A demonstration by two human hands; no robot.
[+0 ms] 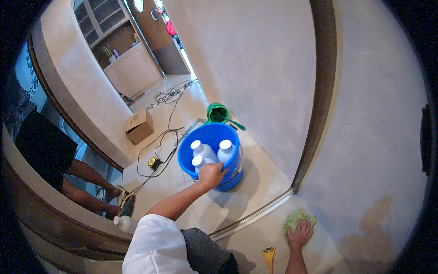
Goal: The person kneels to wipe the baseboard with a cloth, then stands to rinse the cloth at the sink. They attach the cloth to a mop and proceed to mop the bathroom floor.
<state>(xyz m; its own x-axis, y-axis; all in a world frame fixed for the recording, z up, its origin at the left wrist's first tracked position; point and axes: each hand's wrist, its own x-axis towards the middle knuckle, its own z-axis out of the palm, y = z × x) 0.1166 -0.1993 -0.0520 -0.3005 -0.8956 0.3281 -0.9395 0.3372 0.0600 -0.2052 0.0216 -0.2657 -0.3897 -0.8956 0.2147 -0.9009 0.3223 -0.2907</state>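
The left arm, white-sleeved, stretched forward, its hand clamped over the near rim of a round, smooth blue plastic bucket. The bucket stood upright on the glossy beige tile floor, ahead of the person; inside were three white capped bottles. The right forearm rose from the lower edge, its hand palm-down with fingers slightly apart on a crumpled, soft green cloth on the floor. Behind the bucket lay a green plastic container, its mouth open.
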